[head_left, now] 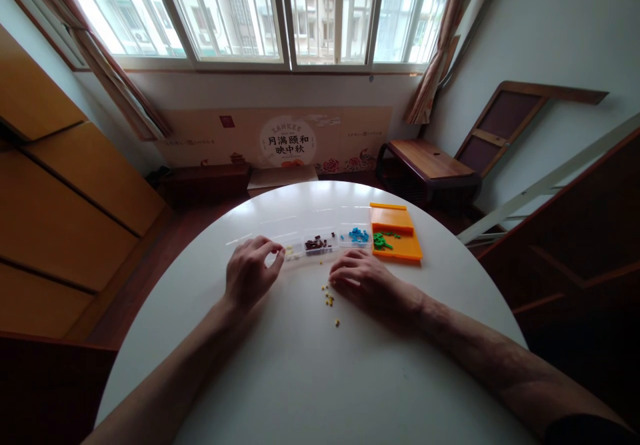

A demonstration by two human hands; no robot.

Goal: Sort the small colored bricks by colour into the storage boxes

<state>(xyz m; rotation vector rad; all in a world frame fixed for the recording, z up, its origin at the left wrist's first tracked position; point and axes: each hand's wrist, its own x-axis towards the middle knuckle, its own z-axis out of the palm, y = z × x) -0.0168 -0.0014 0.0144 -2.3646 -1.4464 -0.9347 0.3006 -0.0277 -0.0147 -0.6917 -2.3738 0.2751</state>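
Note:
My left hand (253, 270) is closed in a pinch, thumb and forefinger meeting at the left end of a clear plastic box, beside the compartment with pale yellow pieces (292, 252). Whatever lies between those fingertips is too small to make out. Low over the white table, my right hand (367, 280) has its fingers bent and drawn together, tips beside a loose scatter of small yellow pieces (329, 298). Any piece in them is hidden. Further compartments hold dark brown pieces (316, 243) and blue pieces (359, 235).
An orange tray (407, 248) with green pieces (382, 242) stands at the right end of the box. The round white table (280, 378) has a curved edge. Beyond it are a wooden stool (425, 157), a printed cardboard panel (240, 138) and windows.

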